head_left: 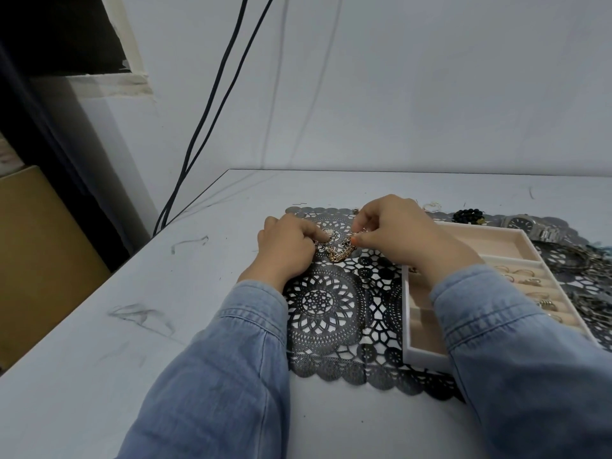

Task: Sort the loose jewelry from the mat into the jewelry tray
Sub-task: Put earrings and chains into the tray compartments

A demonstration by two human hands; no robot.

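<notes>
Gold chain (339,251) pinched between my left hand (286,248) and right hand (395,233); tray (405,313) just right of them.

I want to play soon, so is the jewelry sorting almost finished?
Not quite. Done: several rings sit in the slots of the jewelry tray. In hand: the left hand and right hand both pinch a gold chain over the mat. Left: a black bead bracelet, a watch and dark bangles lie outside the tray.
</notes>
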